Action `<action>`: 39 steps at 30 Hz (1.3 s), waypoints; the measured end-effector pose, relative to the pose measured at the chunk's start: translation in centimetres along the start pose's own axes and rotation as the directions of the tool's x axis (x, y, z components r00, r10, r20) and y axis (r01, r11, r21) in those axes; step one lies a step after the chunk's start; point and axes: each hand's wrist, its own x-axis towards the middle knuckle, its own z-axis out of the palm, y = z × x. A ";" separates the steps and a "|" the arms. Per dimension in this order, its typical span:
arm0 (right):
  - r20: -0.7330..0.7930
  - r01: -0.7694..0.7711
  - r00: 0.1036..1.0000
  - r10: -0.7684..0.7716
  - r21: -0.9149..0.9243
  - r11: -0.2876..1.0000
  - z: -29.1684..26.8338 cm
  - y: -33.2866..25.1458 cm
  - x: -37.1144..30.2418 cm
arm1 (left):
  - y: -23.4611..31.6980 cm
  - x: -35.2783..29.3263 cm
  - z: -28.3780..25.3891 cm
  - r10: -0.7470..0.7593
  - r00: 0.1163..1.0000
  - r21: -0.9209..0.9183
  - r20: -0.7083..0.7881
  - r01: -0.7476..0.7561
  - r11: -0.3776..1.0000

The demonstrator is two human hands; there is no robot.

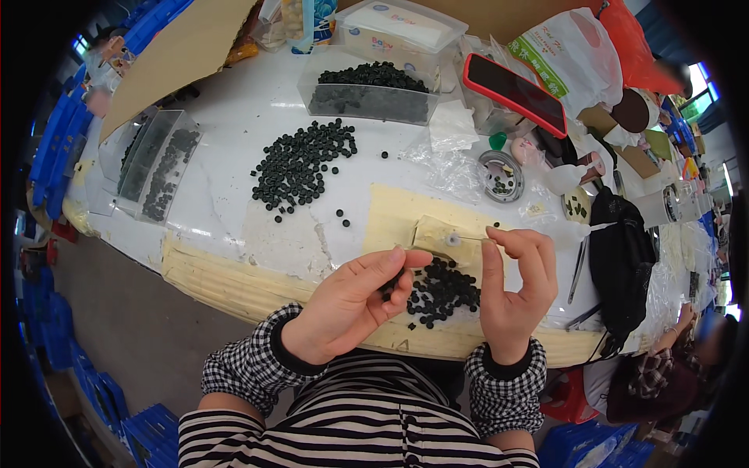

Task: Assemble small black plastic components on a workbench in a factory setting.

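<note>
My left hand [351,300] is curled closed in front of me, with small black parts [392,285] partly showing between its fingers. My right hand [515,288] pinches a thin needle-like rod [472,237] between thumb and forefinger. The rod's far end reaches a small whitish translucent piece [452,240] at a beige block [429,232]; whether they touch I cannot tell. Just below that block, between my hands, lies a pile of small black round parts [445,295]. A larger heap of the same parts [300,164] is spread farther left on the white table.
A clear bin of black parts [370,101] stands at the back, another divided bin [160,168] at left. A red-cased phone [515,93], a round metal dish [501,178], a squeeze bottle [566,232] and a black bag [620,261] crowd the right. A person [663,374] sits at far right.
</note>
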 end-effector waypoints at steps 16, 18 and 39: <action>0.069 -0.120 0.993 0.098 0.595 0.795 -0.2 0.0 -1.4 | -1.0 0.6 -0.8 0.028 0.995 -0.022 0.099 -0.026 0.999; 0.068 -0.121 0.993 0.101 0.613 0.781 -0.2 0.1 -1.5 | -1.0 0.6 -0.8 0.025 0.993 -0.016 0.113 -0.023 1.000; 0.161 -0.149 0.985 0.063 0.607 0.780 0.4 -0.5 -1.6 | -0.8 0.7 -0.6 -0.007 0.999 0.042 0.053 0.004 0.999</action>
